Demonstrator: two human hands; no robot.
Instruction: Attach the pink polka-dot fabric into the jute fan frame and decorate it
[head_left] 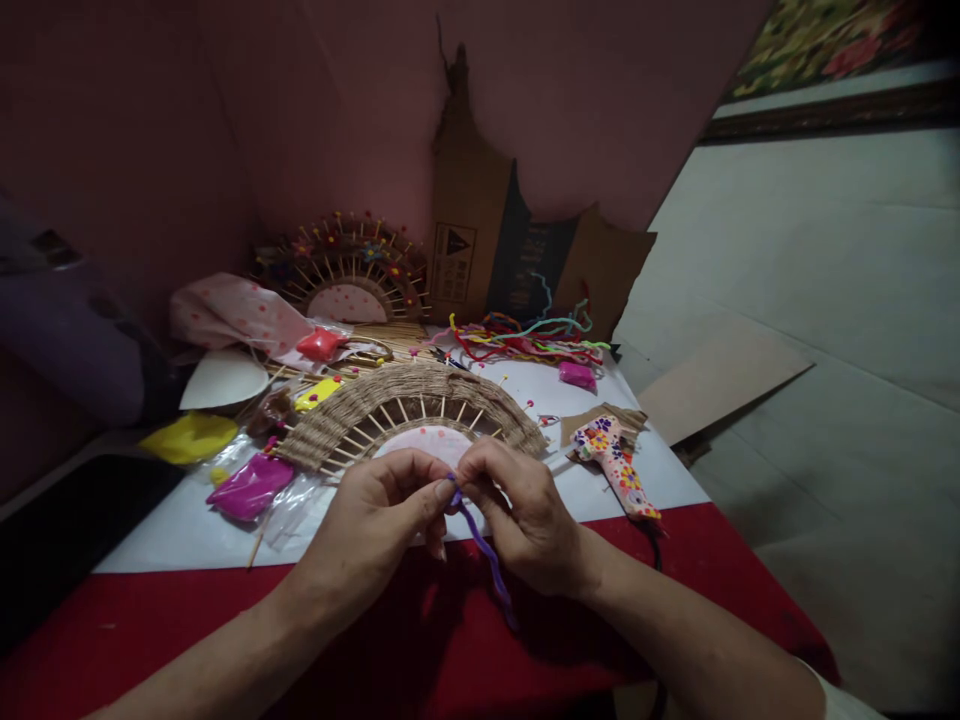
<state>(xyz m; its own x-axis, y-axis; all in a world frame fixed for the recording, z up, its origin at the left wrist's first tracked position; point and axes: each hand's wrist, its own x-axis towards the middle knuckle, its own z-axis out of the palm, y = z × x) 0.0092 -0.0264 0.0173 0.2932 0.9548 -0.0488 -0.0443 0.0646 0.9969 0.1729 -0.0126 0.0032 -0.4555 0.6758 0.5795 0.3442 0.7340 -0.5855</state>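
A length of purple yarn (487, 560) is pinched between my two hands, and its loose end hangs down over the red cloth. My left hand (397, 495) grips it between thumb and forefinger. Close against it, my right hand (521, 510) has its fingers curled onto the same yarn; their tips are partly hidden. Just beyond my hands lies a half-round fan (420, 385) of woven brown twine with thin wooden sticks and a dotted white centre. Small coloured beads or pins stand along its outer edge.
A similar decorated fan (349, 300) leans at the back wall beside torn cardboard (469, 220). Coloured yarn strands (525, 340) lie at the back right. A flower-patterned glue gun (615, 465) with a cord is on the right. Magenta clay (251, 487) sits at left.
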